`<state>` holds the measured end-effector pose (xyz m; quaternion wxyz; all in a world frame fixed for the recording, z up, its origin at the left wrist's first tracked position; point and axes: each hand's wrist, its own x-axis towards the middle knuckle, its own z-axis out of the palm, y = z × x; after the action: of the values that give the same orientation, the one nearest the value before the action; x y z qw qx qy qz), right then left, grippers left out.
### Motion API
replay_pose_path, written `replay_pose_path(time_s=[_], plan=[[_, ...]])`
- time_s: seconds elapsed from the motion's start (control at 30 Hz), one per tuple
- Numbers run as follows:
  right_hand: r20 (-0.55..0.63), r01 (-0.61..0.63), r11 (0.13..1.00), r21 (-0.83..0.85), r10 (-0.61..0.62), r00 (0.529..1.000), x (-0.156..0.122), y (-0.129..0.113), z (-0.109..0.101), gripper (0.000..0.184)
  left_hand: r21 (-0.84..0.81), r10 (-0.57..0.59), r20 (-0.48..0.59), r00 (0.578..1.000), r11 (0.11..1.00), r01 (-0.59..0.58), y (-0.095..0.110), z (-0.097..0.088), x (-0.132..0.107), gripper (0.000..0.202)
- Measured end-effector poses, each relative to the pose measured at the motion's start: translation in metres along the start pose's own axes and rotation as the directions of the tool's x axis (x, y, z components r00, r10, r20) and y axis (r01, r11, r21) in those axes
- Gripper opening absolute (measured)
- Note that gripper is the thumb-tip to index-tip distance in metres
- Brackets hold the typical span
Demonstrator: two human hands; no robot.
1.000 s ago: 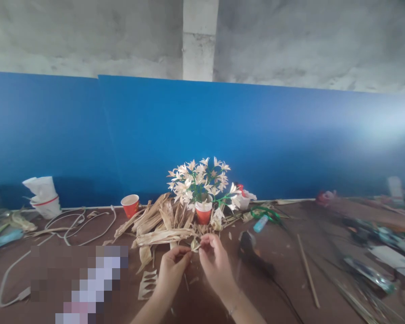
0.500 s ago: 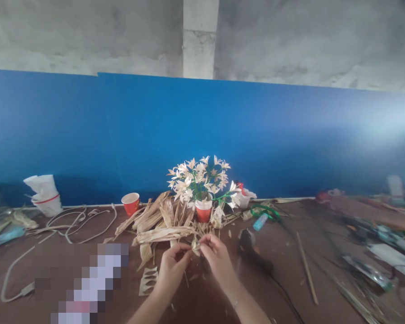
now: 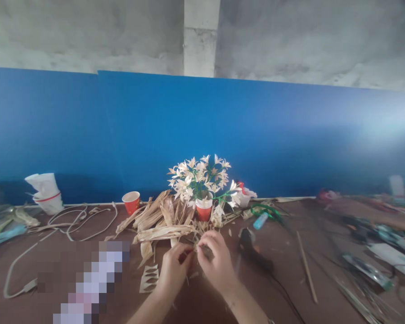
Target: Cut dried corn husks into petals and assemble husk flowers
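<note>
My left hand (image 3: 176,266) and my right hand (image 3: 216,261) meet over the table, thumbs and fingertips pinched together. Between them is a small pale husk flower (image 3: 195,248), now mostly covered by my right fingers. Just behind my hands stands a red and white paper cup (image 3: 203,213) holding a bunch of white husk flowers (image 3: 199,177) on green stems. Dried corn husks (image 3: 164,216) are heaped to the left of that cup. Close to my left wrist lies a husk strip (image 3: 149,279) with leaf-shaped cutouts.
A dark hot-air tool (image 3: 253,254) with a cord lies right of my hands, near a thin stick (image 3: 306,265). Another red cup (image 3: 131,203), white cables (image 3: 74,222) and a white cup with tissue (image 3: 47,198) are left. Tools clutter the far right.
My right hand has shifted slightly left and closed in over the flower, hiding most of it. My left hand has barely moved. The view has shifted a little.
</note>
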<state>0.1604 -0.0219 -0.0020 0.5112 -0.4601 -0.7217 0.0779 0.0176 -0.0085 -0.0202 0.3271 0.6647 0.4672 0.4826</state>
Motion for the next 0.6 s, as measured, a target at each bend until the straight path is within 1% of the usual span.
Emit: replay_pose_path(time_s=[0.07,0.17,0.43,0.6], plan=[[0.021,0.020,1.000,-0.009,-0.019,1.000,0.0001,-0.0013,-0.0006,0.012,0.031,0.009,0.003,1.000,0.999,-0.009,-0.0005,-0.0006,0.0001,0.014],[0.043,0.034,0.999,-0.015,-0.033,0.999,0.0002,-0.0032,-0.0006,0.013,0.053,-0.009,0.006,1.000,0.999,0.009,-0.0001,-0.0014,0.0003,0.013],[0.052,0.052,0.999,-0.008,-0.051,0.997,0.0000,-0.0042,0.0007,0.014,0.041,-0.057,0.004,0.998,0.998,0.057,-0.0026,-0.0012,0.0002,0.013],[0.072,0.053,0.999,-0.002,-0.053,0.996,-0.0013,-0.0047,0.0007,0.014,0.026,-0.065,0.001,0.998,0.998,0.065,-0.0048,-0.0010,-0.0004,0.013]])
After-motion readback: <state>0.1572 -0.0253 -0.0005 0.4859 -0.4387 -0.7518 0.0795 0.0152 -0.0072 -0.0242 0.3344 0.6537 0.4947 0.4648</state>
